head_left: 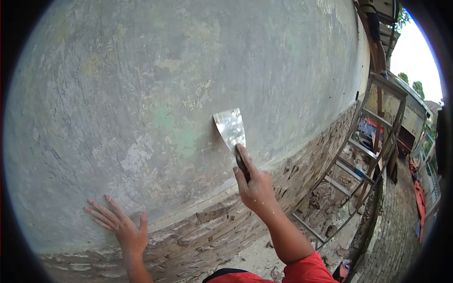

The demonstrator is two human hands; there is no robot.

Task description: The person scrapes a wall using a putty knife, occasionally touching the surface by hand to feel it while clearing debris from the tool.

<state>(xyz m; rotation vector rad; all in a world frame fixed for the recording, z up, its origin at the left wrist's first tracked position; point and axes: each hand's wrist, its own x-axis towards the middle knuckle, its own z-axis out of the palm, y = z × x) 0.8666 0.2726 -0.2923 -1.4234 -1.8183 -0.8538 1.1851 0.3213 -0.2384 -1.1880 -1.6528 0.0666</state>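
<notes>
My right hand (pixel 255 186) is closed around the dark handle of a putty knife (pixel 231 128), index finger stretched along the base of the blade. The wide metal blade points up, its edge at the grey wall (pixel 264 70); whether it touches cannot be made out. Patches of pale green and whitish old paint mark the wall left of the blade. Lower left, my left hand (pixel 123 229) lies with fingers spread against the wall, holding nothing. Specks of whitish dust cling to both hands.
Rough stone cladding (pixel 207 226) with a ledge runs along the wall's foot. A metal ladder (pixel 349 186) stands to the right, above rubble-strewn ground. Beyond it lie a brick-paved path (pixel 394 226) and an orange-red cloth (pixel 419 198).
</notes>
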